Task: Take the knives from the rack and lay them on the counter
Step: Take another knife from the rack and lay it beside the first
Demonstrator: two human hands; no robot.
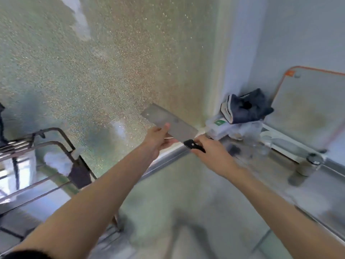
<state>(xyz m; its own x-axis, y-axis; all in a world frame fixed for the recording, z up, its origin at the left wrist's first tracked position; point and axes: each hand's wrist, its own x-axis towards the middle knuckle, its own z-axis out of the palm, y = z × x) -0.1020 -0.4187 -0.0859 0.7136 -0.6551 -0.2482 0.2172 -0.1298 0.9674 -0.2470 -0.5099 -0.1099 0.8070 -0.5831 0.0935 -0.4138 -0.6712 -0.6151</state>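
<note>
Clearly the person has one knife, a cleaver (168, 123), in both hands above the steel counter (214, 193): the right hand (209, 148) wraps the black handle, the left hand (158, 137) pinches the flat blade, thumb on top. The rack (46, 146) stands well to the left of the cleaver. A slip is the main risk; fingers on the bare blade could slide toward the edge, though which side is sharp cannot be told. Right of the cleaver, a dark cloth (246, 107), plastic bags (235, 129) and a small jar (308, 165) crowd the corner. Nearer the person than the cleaver, the counter lies bare, the likelier spot to lay it.
</note>
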